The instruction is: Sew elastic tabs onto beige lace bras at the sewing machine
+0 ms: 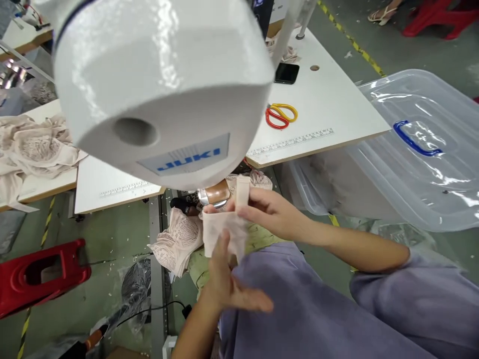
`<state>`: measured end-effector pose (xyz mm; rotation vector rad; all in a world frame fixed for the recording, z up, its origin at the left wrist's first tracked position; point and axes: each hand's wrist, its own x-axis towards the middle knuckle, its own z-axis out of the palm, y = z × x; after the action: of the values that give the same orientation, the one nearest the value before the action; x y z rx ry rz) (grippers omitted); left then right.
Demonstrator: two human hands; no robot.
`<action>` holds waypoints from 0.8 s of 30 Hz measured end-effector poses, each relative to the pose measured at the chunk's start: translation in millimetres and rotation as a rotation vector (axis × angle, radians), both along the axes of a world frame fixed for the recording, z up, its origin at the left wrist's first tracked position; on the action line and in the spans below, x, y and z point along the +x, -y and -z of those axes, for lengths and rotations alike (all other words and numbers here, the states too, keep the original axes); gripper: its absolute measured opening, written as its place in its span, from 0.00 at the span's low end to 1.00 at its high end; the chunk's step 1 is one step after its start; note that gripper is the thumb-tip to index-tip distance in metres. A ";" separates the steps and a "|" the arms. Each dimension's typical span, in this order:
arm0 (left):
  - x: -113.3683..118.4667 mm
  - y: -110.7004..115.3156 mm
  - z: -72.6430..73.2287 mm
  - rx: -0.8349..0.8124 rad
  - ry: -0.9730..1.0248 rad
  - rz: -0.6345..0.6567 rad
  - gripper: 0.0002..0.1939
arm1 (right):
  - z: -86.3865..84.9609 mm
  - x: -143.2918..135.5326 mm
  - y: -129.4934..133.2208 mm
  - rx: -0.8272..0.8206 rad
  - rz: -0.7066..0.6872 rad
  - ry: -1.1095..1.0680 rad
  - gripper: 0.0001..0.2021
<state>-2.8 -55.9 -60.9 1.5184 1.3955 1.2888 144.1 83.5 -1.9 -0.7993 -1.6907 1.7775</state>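
Narrow beige fabric strip [243, 190] upright, clamped in right hand's [275, 213] grip; wide beige cloth panel [232, 225] below-left, left hand [226, 286] nearer, touching it, clamp unclear.

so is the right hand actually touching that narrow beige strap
Touching. The head view shows the right hand gripping the narrow beige strap, its thumb pressed across the lower part.

Grey-green floor [112, 224] with yellow-black tape lines [352, 40], red stools [71, 274], white tabletops [310, 107].
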 end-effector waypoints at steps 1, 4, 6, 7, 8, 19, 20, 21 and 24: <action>-8.5 -6.0 -3.1 0.103 -0.092 -0.008 0.58 | 2.4 -5.1 -9.2 0.167 0.068 0.066 0.10; -24.9 -25.9 -9.5 0.127 -0.365 -0.058 0.48 | 19.0 -21.5 -30.1 0.372 0.248 0.158 0.05; -29.0 -35.1 -11.2 0.031 -0.477 -0.081 0.44 | 31.5 -30.0 -37.5 0.215 0.260 0.086 0.05; -29.7 -37.8 -11.7 -0.018 -0.504 -0.093 0.42 | 36.2 -33.0 -40.1 0.112 0.251 0.028 0.07; -29.7 -39.5 -12.3 -0.063 -0.514 -0.106 0.40 | 39.5 -35.2 -42.5 0.025 0.245 -0.019 0.07; -34.2 -54.7 -40.7 -0.363 -0.511 -0.159 0.35 | 30.7 -48.4 -83.6 0.469 0.244 0.140 0.07; -35.0 -55.6 -42.0 -0.377 -0.506 -0.166 0.34 | 29.8 -49.1 -84.6 0.470 0.228 0.146 0.07; -35.8 -56.1 -43.0 -0.389 -0.495 -0.176 0.34 | 28.8 -49.7 -85.2 0.469 0.215 0.152 0.07; -37.7 -56.7 -44.1 -0.387 -0.463 -0.194 0.32 | 25.3 -50.5 -85.6 0.477 0.197 0.168 0.08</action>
<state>-40.4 0.8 -16.8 1.4864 1.9947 0.7269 93.7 169.1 -27.2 -0.8753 -1.9608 1.1343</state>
